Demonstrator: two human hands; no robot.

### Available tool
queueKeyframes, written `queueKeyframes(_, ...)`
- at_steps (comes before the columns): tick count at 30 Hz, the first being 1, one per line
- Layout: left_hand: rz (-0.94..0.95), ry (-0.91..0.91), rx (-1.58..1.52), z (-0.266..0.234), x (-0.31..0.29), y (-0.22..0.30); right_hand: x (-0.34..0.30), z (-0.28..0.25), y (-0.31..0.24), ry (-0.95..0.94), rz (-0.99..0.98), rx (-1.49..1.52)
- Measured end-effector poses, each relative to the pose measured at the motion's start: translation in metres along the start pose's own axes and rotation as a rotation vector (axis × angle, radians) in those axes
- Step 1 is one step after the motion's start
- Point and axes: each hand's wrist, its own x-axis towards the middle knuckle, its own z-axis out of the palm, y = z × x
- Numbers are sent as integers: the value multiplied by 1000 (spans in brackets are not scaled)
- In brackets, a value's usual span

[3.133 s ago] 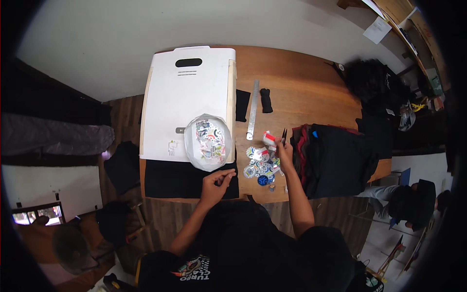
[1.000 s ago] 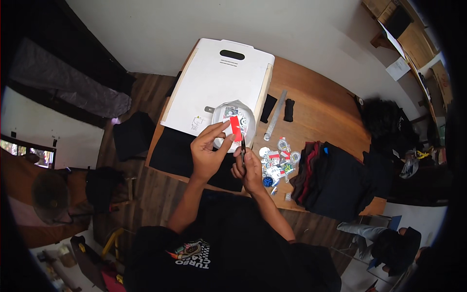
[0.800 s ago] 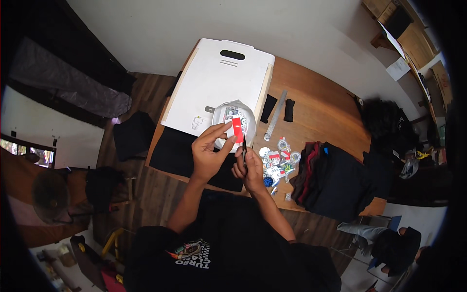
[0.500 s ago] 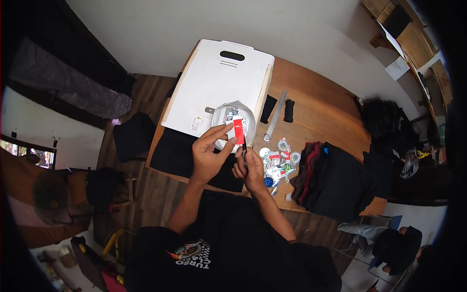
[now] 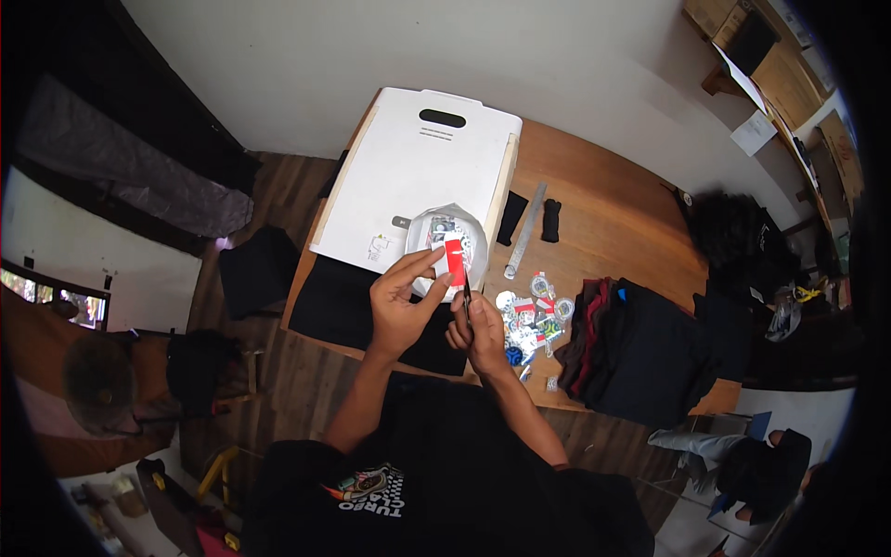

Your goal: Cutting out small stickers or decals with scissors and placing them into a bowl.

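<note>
My left hand (image 5: 397, 306) pinches a small red-and-white piece of sticker sheet (image 5: 455, 263) between thumb and fingers. Dark-handled scissors (image 5: 468, 304) are gripped in my right hand (image 5: 483, 342), their blades up against the lower right edge of the red piece. Whether the blades are parted is too small to tell. Both hands are over the near side of a round white container (image 5: 478, 232), which holds cut stickers and scraps. Right of my right hand, a loose pile of colourful stickers (image 5: 525, 322) lies on the wooden table (image 5: 603, 200).
A large white panel (image 5: 408, 167) with a dark handle slot lies under the container. A steel ruler (image 5: 526, 230) and a rolled black cloth (image 5: 551, 221) lie beyond the stickers. Folded dark clothes (image 5: 640, 348) are stacked at right. Another person (image 5: 761, 473) is at the lower right.
The whole view has shifted slightly, so the table sits a little lower in it. Both hands keep nearly the same hold on the sticker piece and scissors.
</note>
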Motion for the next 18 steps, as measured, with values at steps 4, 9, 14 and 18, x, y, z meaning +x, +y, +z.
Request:
queueKeyframes(4,-5,-12,18,0,-2,0,1,-1,0,5,20,-43)
queueKeyframes(9,14,-14,15,-2,-4,-2,2,-1,2,6,16,-60)
queueKeyframes(14,-3,-9,-3,-2,-3,-5,0,-2,5,11,3,24)
queueKeyframes(18,9,-30,-1,-2,-3,-5,1,-1,5,19,3,6)
